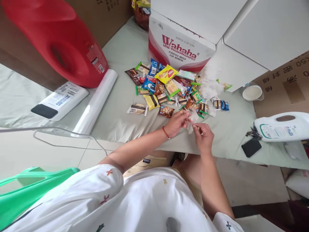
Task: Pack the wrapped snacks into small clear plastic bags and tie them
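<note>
Left hand (177, 122), right hand (204, 136), close together, pinching plastic (193, 116)

Snack packets (172, 87) lie before the carton (178, 48), between roll (96, 103) and cup (252, 93).

The pale, cloth-covered surface (116, 122) carries heaped wrapped snacks (166, 74), crumpled clear plastic (209, 84), a Wahaha carton (180, 48), a red jug (83, 53), a plastic roll (96, 102) and a white bottle (287, 128).
</note>
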Demonstrator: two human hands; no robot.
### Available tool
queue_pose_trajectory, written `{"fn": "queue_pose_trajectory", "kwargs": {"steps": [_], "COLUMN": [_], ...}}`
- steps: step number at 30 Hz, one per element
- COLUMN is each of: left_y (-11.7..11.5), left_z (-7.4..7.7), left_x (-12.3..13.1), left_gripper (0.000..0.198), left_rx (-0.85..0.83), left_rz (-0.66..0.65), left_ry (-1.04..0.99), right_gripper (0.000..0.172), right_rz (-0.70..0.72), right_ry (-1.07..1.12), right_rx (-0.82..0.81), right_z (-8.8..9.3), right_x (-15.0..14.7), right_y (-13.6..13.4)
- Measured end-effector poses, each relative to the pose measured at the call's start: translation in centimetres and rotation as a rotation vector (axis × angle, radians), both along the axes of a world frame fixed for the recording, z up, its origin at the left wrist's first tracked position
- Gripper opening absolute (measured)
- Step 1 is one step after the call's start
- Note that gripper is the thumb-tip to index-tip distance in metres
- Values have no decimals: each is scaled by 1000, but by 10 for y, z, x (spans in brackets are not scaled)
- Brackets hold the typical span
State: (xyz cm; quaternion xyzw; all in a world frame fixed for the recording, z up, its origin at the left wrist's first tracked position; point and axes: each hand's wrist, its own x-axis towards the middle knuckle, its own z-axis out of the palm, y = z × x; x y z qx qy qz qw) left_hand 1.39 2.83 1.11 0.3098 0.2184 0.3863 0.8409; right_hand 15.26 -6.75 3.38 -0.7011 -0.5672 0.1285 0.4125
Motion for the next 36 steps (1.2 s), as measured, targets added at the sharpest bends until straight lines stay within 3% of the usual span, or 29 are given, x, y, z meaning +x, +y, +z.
{"fn": "queue_pose_trajectory", "kwargs": {"steps": [3,7,10,15,17,21,25,31,33,36], "left_y": [0,-6,-10,-7,-6,-3,6,23,26,24], "left_z": [2,-3,-10,-18,-20,-23,-22,-17,-18,-20], "left_x": [-1,6,12,13,13,11,5,-8,-9,-8], "left_gripper": [25,25,33,43,38,39,32,39,41,44], "left_rx": [-23,74,240,400,413,483,267,-32,-83,-86], "left_rz": [52,-31,-12,247,177,-50,-86,-181,-172,-183], "left_ry": [23,157,322,713,789,629,385,59,5,27], "right_gripper": [29,39,47,52,50,44,43,43,45,42], "right_rz": [-175,-257,-274,-240,-197,-104,-117,-145,-191,-323], "right_ry": [307,556,694,814,811,794,886,1144,1131,934], "right_rx": [11,-8,-42,55,84,56,28,-100,-107,9], "right_z": [-6,-14,-21,-24,-23,-20,-14,2,4,7], "right_x": [-7,-7,-8,-11,-10,-2,24,86,97,92], "right_y": [3,6,11,12,10,2,-8,-24,-28,-31]}}
